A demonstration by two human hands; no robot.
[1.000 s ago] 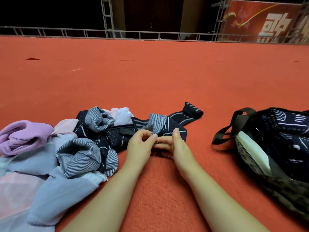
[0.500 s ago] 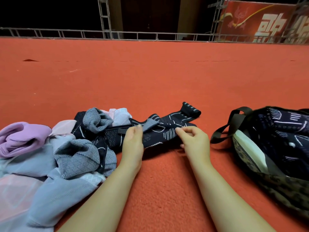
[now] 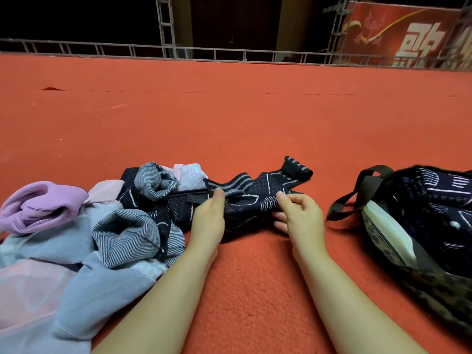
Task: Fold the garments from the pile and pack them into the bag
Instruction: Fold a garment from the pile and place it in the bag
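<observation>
Hands (image 3: 208, 221) (image 3: 300, 217) pinching knit patterned garment (image 3: 249, 200), fuzzy carpet (image 3: 242, 290)

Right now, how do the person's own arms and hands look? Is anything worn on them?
Both forearms are bare as far as the picture shows: no sleeve reaches into view. The left hand and the right hand carry no glove, ring, watch or bracelet that I can see. The nails that show look short and unpainted.
</observation>
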